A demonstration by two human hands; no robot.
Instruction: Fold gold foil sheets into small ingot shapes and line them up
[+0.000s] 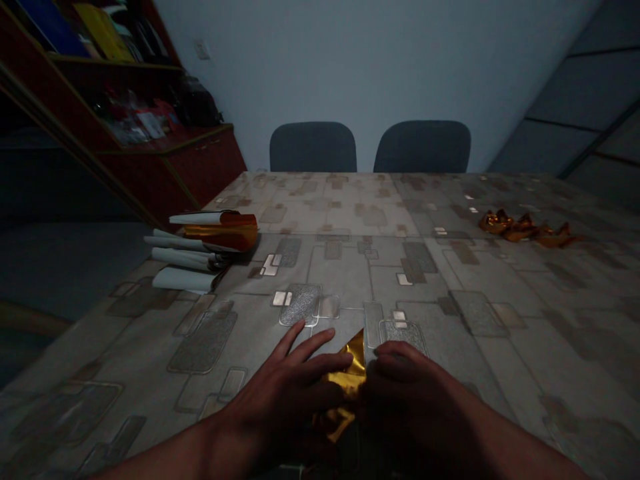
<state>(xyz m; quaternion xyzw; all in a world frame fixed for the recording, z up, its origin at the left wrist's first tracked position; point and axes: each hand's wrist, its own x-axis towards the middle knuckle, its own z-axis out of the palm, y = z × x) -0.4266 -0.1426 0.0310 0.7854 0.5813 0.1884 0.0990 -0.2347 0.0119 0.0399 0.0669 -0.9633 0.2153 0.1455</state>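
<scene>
At the near edge of the patterned table, what between the hands?

A creased piece of gold foil, right at the middle, caught between left hand and right hand.

Grip wide or narrow?

Narrow. Both hands closed on the foil, left fingers laid across its top, right fingers curled over its right side. Undersides lost in shadow, so exact pinch points past telling.

Lie of it from the grip?

Long axis on a slant: one pointed gold corner aimed away from the body and slightly right, a lower fold dropping back toward the body and slightly left. Neither hand clearly nearer, both touching, foil about midway between them.

Look of it?

Shiny amber-gold in dim light, sharp creases, several layers folded over one another.

Further out?

Toward the left, a stack of white-backed foil sheets, curled at the edges, under a gold-faced roll. Toward the far right, a row of folded gold pieces. Beyond the table, two dark chairs against a pale wall, and far left, a red wooden shelf unit.
</scene>
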